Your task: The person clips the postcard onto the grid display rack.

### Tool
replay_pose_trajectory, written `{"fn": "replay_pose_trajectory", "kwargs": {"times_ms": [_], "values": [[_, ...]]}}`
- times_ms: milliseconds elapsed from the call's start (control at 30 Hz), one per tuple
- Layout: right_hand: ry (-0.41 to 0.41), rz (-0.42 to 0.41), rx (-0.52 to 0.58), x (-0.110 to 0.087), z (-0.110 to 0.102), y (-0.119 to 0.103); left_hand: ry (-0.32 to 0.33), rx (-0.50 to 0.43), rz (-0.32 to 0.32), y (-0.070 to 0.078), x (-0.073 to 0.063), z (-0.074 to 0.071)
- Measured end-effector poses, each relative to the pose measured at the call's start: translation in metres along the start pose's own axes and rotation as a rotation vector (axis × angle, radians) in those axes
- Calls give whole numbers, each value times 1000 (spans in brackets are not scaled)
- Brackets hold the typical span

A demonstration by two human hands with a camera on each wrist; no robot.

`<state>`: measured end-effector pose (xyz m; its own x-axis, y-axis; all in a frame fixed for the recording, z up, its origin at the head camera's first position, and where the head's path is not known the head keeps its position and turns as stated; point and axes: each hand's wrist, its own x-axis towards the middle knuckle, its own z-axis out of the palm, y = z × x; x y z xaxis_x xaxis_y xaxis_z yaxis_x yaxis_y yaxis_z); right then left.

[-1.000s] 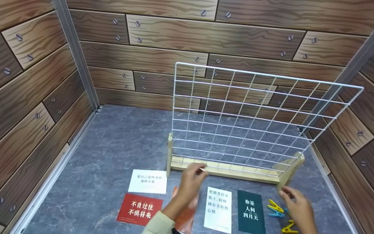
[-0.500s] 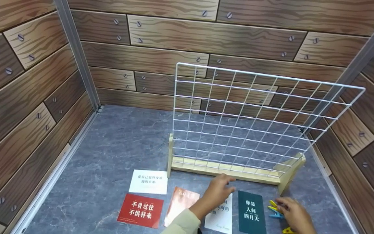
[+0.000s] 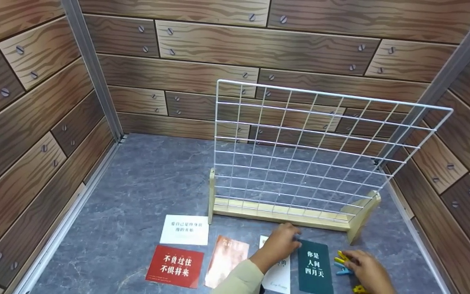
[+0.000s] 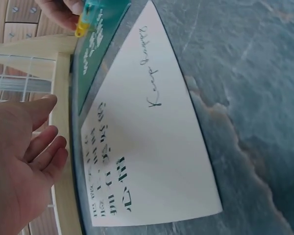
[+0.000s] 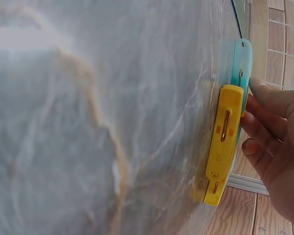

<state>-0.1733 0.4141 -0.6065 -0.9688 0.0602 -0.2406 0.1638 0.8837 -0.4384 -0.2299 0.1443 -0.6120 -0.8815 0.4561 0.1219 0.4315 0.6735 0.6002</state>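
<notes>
My left hand hovers over a tall white printed card, its fingers loosely bent with nothing between them. The left wrist view shows the hand apart from the card. To the right lies a dark green card with white characters. My right hand has thumb and fingers at a yellow clothespin, seemingly pinching its near end; the exact contact is partly hidden. A blue clothespin lies just below. Another yellow clothespin lies closest in the right wrist view.
A white wire grid stands in a pale wooden base behind the hands. On the left lie a white card, a red card and a pinkish card. Wood-patterned walls enclose the grey marbled surface.
My left hand has moved right, from before the grid base to above the white card, uncovering the pinkish card. My right hand has come down from the base's right foot to the clothespins.
</notes>
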Motion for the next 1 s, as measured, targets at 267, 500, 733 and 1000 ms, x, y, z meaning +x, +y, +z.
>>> {"fn": "replay_pose_trajectory", "kwargs": {"times_ms": [267,500,733,1000], "values": [[1,39,-27,3,2,-5,-16,86,-6,3,5,10],[-7,60,-42,3,2,-8,-15,126,7,4,8,15],[-23,48,-55,4,2,-8,-22,158,26,5,7,17],[32,-15,-110,4,7,-13,-2,180,28,4,9,20]]}}
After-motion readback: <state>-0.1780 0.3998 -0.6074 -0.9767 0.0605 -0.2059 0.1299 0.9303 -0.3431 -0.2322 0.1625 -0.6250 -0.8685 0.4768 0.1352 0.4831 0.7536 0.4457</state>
